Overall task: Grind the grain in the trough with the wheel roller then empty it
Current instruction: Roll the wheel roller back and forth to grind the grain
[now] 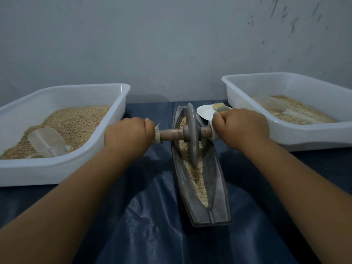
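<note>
A long grey boat-shaped trough (216, 189) lies lengthwise in the middle of the dark blue cloth. A strip of pale grain (198, 180) fills its groove. The grey wheel roller (191, 134) stands upright in the groove, past the trough's middle. Its wooden axle (170, 134) runs left and right. My left hand (129, 137) grips the left end of the axle. My right hand (241, 127) grips the right end, which is hidden under the fingers.
A white tub (62, 166) of grain with a clear scoop (48, 141) stands at the left. A second white tub (285, 142) with grain and a scoop (271, 105) stands at the right. A white dish (204, 112) and a brush (219, 108) lie behind the trough, near the wall.
</note>
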